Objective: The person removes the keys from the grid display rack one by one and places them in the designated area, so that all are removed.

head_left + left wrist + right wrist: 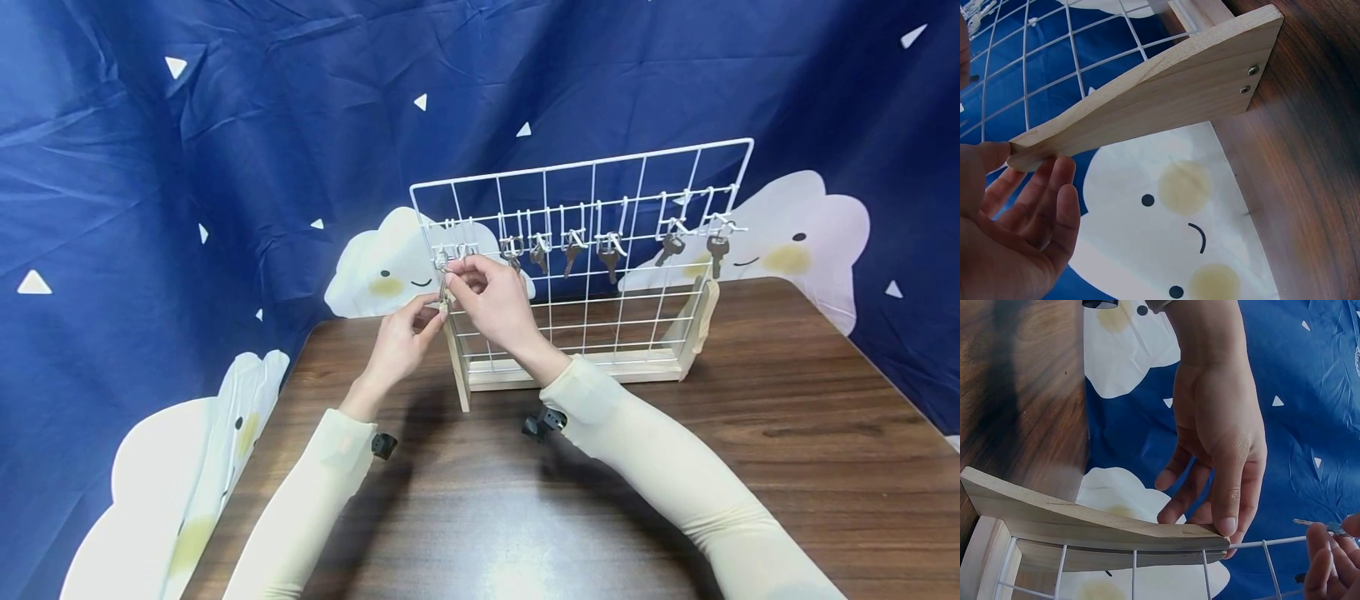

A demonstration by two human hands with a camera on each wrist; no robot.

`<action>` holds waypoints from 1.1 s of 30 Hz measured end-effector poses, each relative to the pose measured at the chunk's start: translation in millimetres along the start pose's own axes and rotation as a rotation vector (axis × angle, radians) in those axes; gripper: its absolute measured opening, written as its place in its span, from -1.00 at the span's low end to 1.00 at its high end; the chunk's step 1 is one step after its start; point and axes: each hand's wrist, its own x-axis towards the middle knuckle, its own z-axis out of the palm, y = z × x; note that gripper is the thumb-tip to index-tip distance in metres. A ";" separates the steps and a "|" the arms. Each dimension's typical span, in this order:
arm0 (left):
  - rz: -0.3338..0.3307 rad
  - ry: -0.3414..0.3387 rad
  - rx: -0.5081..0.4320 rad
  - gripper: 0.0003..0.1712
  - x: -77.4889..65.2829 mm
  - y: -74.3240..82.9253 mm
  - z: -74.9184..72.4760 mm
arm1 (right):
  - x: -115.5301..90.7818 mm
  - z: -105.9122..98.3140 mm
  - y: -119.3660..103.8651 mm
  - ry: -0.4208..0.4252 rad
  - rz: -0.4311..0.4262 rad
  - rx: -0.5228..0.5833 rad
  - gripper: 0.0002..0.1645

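A white wire grid rack [581, 173] stands on wooden side supports. My left hand [401, 342] pinches the upper tip of the left wooden support [1147, 103] between thumb and fingers, seen plainly in the left wrist view. At the grid's left end, my right hand [495, 304] pinches a small metal key [1302, 522] with its ring, close to the leftmost hook [442, 257]. Fingers cover much of that key. Several keys hang by rings from hooks farther right, among them one key [610, 262] near the middle and another [717, 250] at the right end.
The rack stands toward the back of a brown wooden table [487, 508]. Behind it hangs a blue curtain [300, 125] with white triangles and smiling clouds. A wooden bar [577, 371] joins the two supports at the bottom.
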 end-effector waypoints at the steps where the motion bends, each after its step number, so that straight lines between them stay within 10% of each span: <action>1: -0.001 0.000 0.001 -0.61 0.2 0.0 0.0 | 0.1 -0.2 -0.1 0.002 -0.001 -0.002 -0.79; 33: -0.010 0.004 0.015 -0.61 -0.1 0.8 0.0 | -3.2 -6.9 -3.8 0.026 -0.038 -0.101 -0.84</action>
